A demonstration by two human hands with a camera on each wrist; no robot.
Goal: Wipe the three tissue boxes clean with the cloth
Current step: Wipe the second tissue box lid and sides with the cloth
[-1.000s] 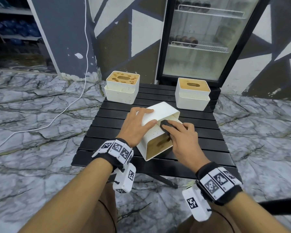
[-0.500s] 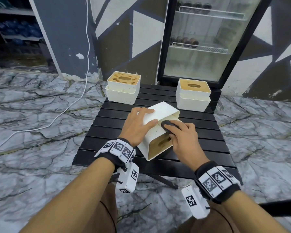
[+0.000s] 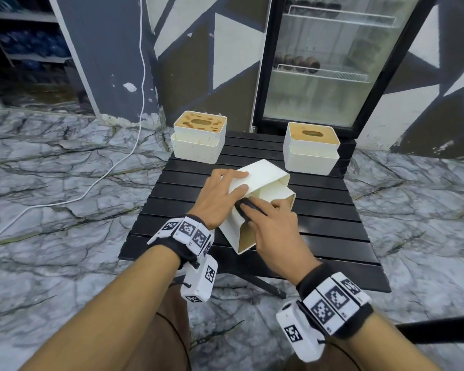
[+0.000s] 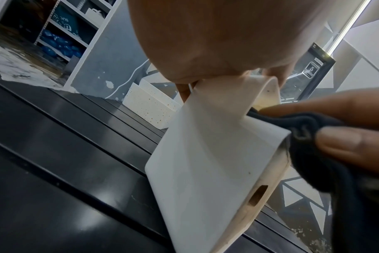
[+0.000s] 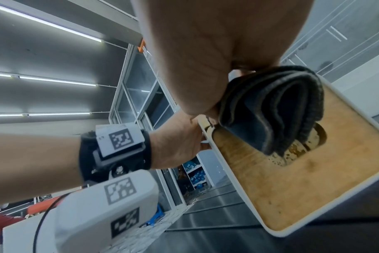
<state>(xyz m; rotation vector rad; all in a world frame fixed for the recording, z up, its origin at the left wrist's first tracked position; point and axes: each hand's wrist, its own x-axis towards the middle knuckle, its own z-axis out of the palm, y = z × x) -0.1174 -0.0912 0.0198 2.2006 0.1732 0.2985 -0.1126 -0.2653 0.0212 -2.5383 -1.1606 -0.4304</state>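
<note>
A white tissue box (image 3: 263,180) with a stained wooden lid (image 5: 303,188) lies tipped on its side mid-table, lid toward me. My left hand (image 3: 220,195) holds it from the left, fingers over its upper face. My right hand (image 3: 275,226) grips a folded dark cloth (image 3: 245,207) and presses it on the box's side near the lid edge. The cloth (image 4: 309,150) is pinched between thumb and fingers, and the folded cloth (image 5: 270,109) hangs over the lid's slot. Two more tissue boxes stand upright at the back, one left (image 3: 198,141) and one right (image 3: 311,153).
The black slatted table (image 3: 332,218) is small and low, with marble floor around it. A glass-door fridge (image 3: 327,62) stands right behind the table. A white cable (image 3: 113,167) runs over the floor at the left. A dark bar (image 3: 439,330) crosses the lower right.
My right hand has slid the cloth left and toward me along the box's side, close to my left thumb. The left hand keeps its hold on the tipped box.
</note>
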